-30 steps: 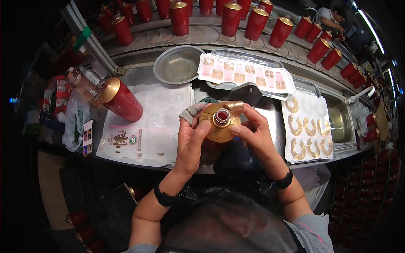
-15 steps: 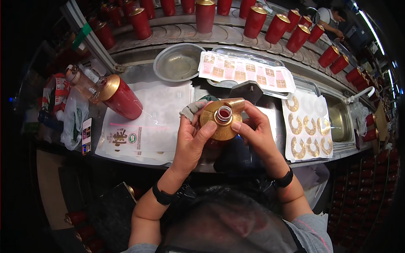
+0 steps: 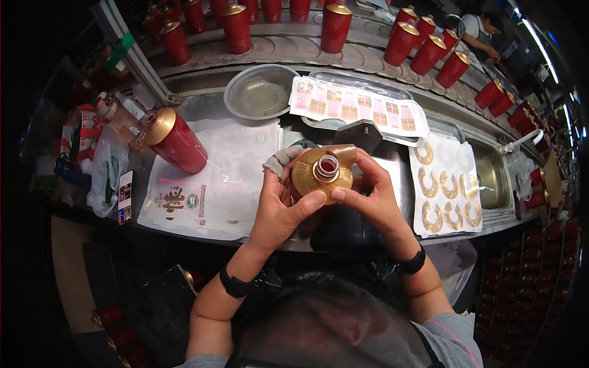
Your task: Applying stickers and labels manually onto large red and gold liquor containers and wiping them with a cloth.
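Between my hands is a red bottle with a gold shoulder (image 3: 339, 179), its uncapped glass neck facing up. A shiny gold decal strip lies around the shoulder, with its end toward the far right of the rim. My left hand (image 3: 279, 211) grips the bottle's left side, thumb on the near edge of the shoulder; grey covers (image 3: 281, 161) wrap some of its fingertips. My right hand (image 3: 379, 199) is closed around the right side, its thumb almost meeting the left one. Most of the red body is hidden under the shoulder and hands.
Another red bottle (image 3: 178, 144) stands on printed sheets (image 3: 236, 178) at left. A metal bowl (image 3: 261, 92), a decal sheet on a tray (image 3: 359, 107) and a sheet of gold C-shaped decals (image 3: 451, 184) lie around. Red bottles ride a conveyor (image 3: 282, 40) behind; a person (image 3: 478, 34) works far right.
My thumbs have moved from beside the neck to the near edge of the gold shoulder. On the conveyor the bottles have travelled to the right.
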{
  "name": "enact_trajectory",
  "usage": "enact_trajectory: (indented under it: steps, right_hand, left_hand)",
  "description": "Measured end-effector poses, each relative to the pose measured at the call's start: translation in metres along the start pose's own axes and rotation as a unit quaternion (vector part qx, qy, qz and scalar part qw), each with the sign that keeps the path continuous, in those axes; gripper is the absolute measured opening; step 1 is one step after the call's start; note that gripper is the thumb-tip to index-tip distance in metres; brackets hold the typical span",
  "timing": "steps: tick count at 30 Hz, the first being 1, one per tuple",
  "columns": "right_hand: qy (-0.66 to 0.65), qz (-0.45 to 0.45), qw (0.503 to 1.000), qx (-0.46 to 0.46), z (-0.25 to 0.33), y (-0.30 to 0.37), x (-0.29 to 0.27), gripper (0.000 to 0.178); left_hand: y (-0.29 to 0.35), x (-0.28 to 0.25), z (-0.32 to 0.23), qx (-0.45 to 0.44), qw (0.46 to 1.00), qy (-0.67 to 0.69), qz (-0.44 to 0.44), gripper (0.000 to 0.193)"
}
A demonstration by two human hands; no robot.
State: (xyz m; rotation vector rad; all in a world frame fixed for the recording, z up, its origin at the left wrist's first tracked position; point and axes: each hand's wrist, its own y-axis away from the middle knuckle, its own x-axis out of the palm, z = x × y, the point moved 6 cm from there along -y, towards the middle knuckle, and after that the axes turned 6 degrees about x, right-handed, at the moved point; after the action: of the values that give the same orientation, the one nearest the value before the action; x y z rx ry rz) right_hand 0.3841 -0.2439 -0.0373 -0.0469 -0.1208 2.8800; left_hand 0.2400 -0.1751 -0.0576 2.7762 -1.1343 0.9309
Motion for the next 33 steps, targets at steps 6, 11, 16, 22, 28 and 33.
enact_trajectory:
  steps: [6, 11, 16, 22, 28, 33]
  right_hand:
    - [-0.016, 0.013, 1.000, 0.020, -0.0001, 0.0006, 0.0023, 0.052]
    - [-0.066, -0.001, 0.996, 0.065, 0.0006, 0.0043, 0.0036, 0.046]
    - [-0.036, 0.002, 0.998, 0.055, 0.0025, 0.0038, 0.0036, 0.044]
    - [-0.034, -0.006, 0.998, 0.048, 0.0039, 0.0039, 0.0037, 0.043]
    - [-0.026, -0.002, 0.998, 0.062, 0.0022, 0.0047, 0.0037, 0.042]
    - [-0.019, -0.002, 1.000, 0.022, -0.0025, 0.0063, 0.0067, 0.047]
  left_hand:
    - [0.0030, 0.0003, -0.0035, 0.001, 1.000, -0.002, -0.003, 0.077]
    - [0.0022, 0.0009, -0.0045, -0.012, 0.999, 0.023, -0.021, 0.073]
    - [0.0030, 0.0017, -0.0057, -0.015, 0.999, 0.020, -0.028, 0.068]
    - [0.0020, 0.0019, -0.0057, -0.021, 0.999, 0.029, -0.020, 0.067]
    - [0.0005, 0.0007, -0.0048, -0.030, 0.999, 0.026, -0.021, 0.065]
    - [0.0014, -0.0022, -0.0064, -0.039, 0.998, 0.028, -0.027, 0.062]
